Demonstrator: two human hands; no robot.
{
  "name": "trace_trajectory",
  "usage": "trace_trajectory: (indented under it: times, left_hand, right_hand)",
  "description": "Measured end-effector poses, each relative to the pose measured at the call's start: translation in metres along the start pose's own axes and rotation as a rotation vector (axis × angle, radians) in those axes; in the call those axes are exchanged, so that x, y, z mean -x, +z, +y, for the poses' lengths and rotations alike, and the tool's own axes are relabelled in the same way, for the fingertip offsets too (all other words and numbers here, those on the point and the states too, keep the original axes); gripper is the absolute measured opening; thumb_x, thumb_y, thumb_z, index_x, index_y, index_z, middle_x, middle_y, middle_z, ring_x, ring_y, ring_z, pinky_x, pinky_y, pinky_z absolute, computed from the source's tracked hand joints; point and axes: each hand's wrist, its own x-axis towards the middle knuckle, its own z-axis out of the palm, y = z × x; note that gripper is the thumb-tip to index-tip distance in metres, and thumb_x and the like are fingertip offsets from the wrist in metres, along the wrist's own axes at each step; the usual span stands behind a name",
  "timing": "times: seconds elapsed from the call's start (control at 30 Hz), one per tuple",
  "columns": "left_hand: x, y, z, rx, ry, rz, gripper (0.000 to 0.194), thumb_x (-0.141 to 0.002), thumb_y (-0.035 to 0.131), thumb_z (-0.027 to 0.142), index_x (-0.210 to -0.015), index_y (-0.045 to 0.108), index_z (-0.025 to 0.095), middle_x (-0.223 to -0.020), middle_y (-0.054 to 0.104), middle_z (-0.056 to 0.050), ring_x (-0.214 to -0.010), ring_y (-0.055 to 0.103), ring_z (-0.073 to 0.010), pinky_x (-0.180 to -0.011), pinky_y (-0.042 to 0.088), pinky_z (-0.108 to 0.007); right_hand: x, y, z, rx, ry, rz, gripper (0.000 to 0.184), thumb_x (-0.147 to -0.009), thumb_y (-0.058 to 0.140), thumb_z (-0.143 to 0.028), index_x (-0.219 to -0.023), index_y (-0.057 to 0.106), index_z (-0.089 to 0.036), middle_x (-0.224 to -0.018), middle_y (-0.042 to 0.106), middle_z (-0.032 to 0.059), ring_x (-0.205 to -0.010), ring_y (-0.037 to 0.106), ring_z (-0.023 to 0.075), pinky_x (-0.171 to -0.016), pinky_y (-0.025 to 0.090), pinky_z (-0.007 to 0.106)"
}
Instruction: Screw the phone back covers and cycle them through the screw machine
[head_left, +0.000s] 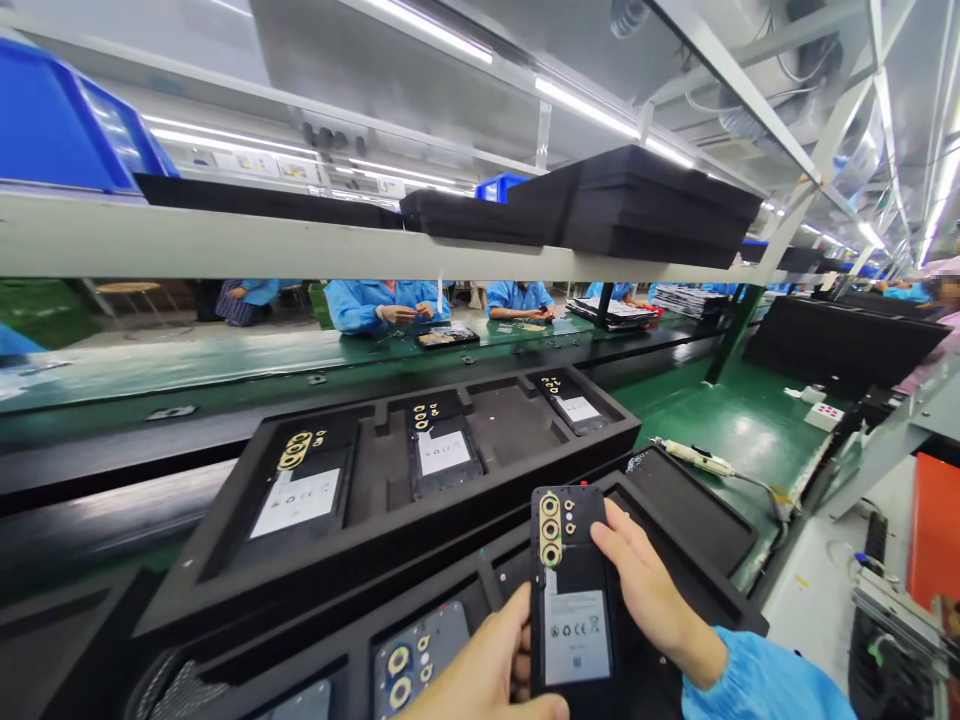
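A black smartphone body (pixel 568 577) is held upright between my hands, its back turned towards me. Three gold camera rings run down its upper left, and a pale printed label fills the lower part. My left hand (pixel 484 665) grips its lower left side, thumb along the edge. With fingers on the upper right edge, my right hand (pixel 651 590) holds it too. Below lies a near foam tray (pixel 352 640), where another phone body (pixel 427 650) with gold rings sits in a slot left of my left hand. The part of the tray behind the held phone is hidden.
A second black foam tray (pixel 502 430) beyond holds three labelled phone bodies. To the right, an electric screwdriver (pixel 694 457) lies beside a shallow black tray (pixel 697 515) with small screws. Overhead, a shelf (pixel 300 245) carries stacked black trays. Co-workers in blue sleeves sit across the bench.
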Motion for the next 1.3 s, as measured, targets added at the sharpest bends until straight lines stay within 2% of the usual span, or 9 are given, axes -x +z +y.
trace_trajectory:
  times: [0.1,0.23,0.43,0.57,0.73,0.9,1.03,1.2,1.3]
  left_hand:
    - [-0.003,-0.001,0.0,0.006,-0.003,0.005,0.069,-0.068,0.063,0.016,-0.131,0.038,0.024,-0.115,0.06,-0.007,-0.103,0.062,-0.0244,-0.084,0.049,-0.036]
    - [-0.003,-0.003,-0.002,0.017,-0.034,0.068,0.08,-0.067,0.066,0.021,-0.137,0.029,0.022,-0.116,0.058,-0.01,-0.101,0.062,-0.023,-0.085,0.05,-0.035]
    - [-0.002,-0.011,-0.003,-0.012,0.015,0.128,0.082,-0.073,0.068,0.033,-0.139,0.022,0.019,-0.118,0.057,-0.015,-0.104,0.061,-0.0262,-0.095,0.048,-0.044]
    - [-0.003,-0.012,-0.004,-0.011,0.012,0.127,0.08,-0.074,0.072,0.04,-0.135,0.026,0.017,-0.117,0.058,-0.016,-0.102,0.061,-0.0261,-0.094,0.049,-0.044]
    - [-0.003,-0.009,0.001,0.042,0.001,0.142,0.078,-0.075,0.075,0.057,-0.129,0.034,0.017,-0.111,0.061,-0.012,-0.094,0.062,-0.0206,-0.092,0.049,-0.038]
    - [-0.003,-0.008,0.009,0.038,-0.002,0.147,0.082,-0.071,0.074,0.069,-0.123,0.041,0.016,-0.11,0.063,-0.013,-0.096,0.062,-0.021,-0.092,0.05,-0.036]
    - [-0.003,-0.009,0.004,0.022,0.011,0.14,0.081,-0.072,0.072,0.072,-0.122,0.041,0.016,-0.113,0.062,-0.013,-0.097,0.063,-0.0222,-0.093,0.051,-0.038]
    - [-0.002,-0.008,0.004,-0.037,0.061,0.166,0.075,-0.077,0.068,0.07,-0.121,0.041,0.016,-0.116,0.061,-0.016,-0.1,0.063,-0.0239,-0.094,0.051,-0.039]
    - [0.0,-0.007,0.008,-0.084,0.069,0.161,0.062,-0.08,0.064,0.059,-0.118,0.042,0.015,-0.113,0.06,-0.016,-0.1,0.061,-0.0252,-0.094,0.05,-0.04]
  right_hand:
    - [0.0,0.001,-0.002,0.001,0.0,-0.011,0.052,-0.083,0.065,-0.064,-0.118,0.068,-0.025,-0.117,0.068,0.006,-0.112,0.061,0.0267,-0.102,0.046,0.04]
    - [0.001,0.003,-0.007,0.041,0.001,-0.051,0.052,-0.085,0.062,-0.064,-0.117,0.067,-0.024,-0.117,0.068,0.0062,-0.109,0.061,0.0268,-0.1,0.047,0.041]
    - [0.001,0.003,-0.003,0.136,0.041,-0.108,0.056,-0.084,0.058,-0.067,-0.119,0.065,-0.024,-0.121,0.066,0.0065,-0.116,0.057,0.0276,-0.105,0.042,0.042]
    - [-0.001,0.001,0.0,0.163,0.067,-0.119,0.052,-0.086,0.057,-0.062,-0.12,0.063,-0.023,-0.124,0.065,0.0065,-0.118,0.056,0.028,-0.106,0.04,0.043]
    - [-0.002,0.002,-0.002,0.212,0.05,-0.156,0.042,-0.09,0.052,-0.052,-0.118,0.061,-0.022,-0.122,0.065,0.0052,-0.116,0.057,0.0254,-0.103,0.042,0.04]
    - [0.0,0.004,-0.005,0.248,0.081,-0.173,0.045,-0.088,0.052,-0.052,-0.118,0.057,-0.02,-0.108,0.068,0.0057,-0.094,0.063,0.0236,-0.088,0.049,0.038]
    - [0.002,0.005,-0.005,0.26,0.074,-0.191,0.046,-0.087,0.054,-0.052,-0.119,0.056,-0.019,-0.096,0.069,0.004,-0.079,0.061,0.0211,-0.076,0.051,0.035]
    - [0.003,0.003,0.0,0.214,0.057,-0.206,0.047,-0.091,0.055,-0.054,-0.124,0.055,-0.019,-0.1,0.068,0.0053,-0.084,0.061,0.0212,-0.078,0.051,0.034]
    - [0.003,0.003,0.003,0.161,0.047,-0.226,0.053,-0.092,0.055,-0.058,-0.128,0.053,-0.02,-0.104,0.068,0.0067,-0.089,0.063,0.0229,-0.082,0.051,0.036]
